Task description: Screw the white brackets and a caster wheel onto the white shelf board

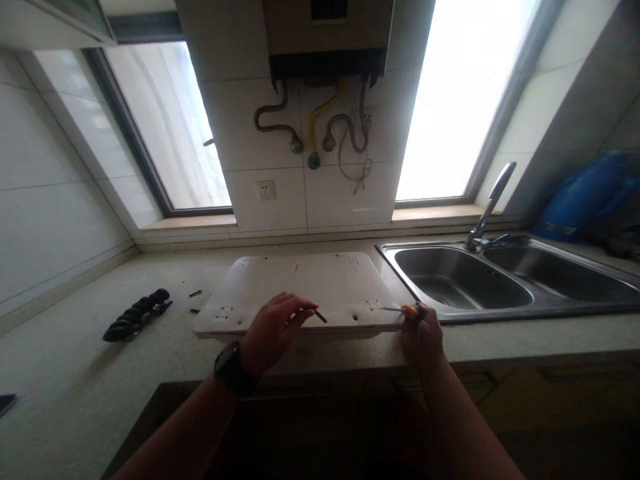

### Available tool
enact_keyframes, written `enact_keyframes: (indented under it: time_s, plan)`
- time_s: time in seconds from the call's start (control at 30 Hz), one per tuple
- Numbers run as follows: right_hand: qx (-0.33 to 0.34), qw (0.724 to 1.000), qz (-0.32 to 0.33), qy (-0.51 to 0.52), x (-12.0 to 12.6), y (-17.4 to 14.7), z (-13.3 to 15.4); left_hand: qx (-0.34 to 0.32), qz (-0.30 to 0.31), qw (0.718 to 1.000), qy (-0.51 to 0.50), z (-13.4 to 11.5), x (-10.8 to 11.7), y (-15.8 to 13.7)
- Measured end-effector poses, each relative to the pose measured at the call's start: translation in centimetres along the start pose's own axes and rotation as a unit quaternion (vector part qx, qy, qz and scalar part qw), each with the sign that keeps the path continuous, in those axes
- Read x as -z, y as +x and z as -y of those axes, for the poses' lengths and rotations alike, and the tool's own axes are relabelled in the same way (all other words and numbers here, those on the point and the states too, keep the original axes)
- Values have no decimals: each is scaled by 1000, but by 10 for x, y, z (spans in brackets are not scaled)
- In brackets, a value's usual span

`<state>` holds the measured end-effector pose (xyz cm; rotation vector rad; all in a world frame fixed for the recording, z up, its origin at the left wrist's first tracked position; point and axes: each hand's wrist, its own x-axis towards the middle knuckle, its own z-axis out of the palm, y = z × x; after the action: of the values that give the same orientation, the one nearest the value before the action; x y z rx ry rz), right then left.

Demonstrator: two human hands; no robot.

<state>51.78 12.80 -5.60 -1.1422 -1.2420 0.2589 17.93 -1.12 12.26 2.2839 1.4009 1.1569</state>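
A white panel with rounded corners [300, 287] lies flat on the counter, with groups of small holes near its corners. Above its front edge, my left hand [270, 333] is closed, pinching a thin dark bolt-like rod [321, 317] between the fingertips. My right hand [423, 339] grips the yellow-orange handle of a screwdriver [411, 311] at the panel's front right corner. Its shaft points left, over the holes there; whether the tip touches the panel I cannot tell. One small dark pin [296, 268] rests on the panel toward the back.
Left of the panel, a row of black caster wheels [137, 315] lies on the counter [165, 360], near two short dark rods [195, 293]. A double steel sink [460, 277] with a tall faucet [493, 200] is at right. Hoses [313, 127] hang beneath a wall-mounted heater [327, 33].
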Motion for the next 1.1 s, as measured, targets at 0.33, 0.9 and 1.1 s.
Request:
enact_keyframes:
  time_s: [0.33,0.9,1.1]
  plan:
    - [-165,970,-38,171,-2,9,49,-33,82,992,86,-2,-59,57]
    - [-205,953,-5,223,-14,9,40,-66,112,975,181,-6,-68,55]
    - [-190,958,-2,217,0,7,40,-63,117,969,211,-4,-66,54]
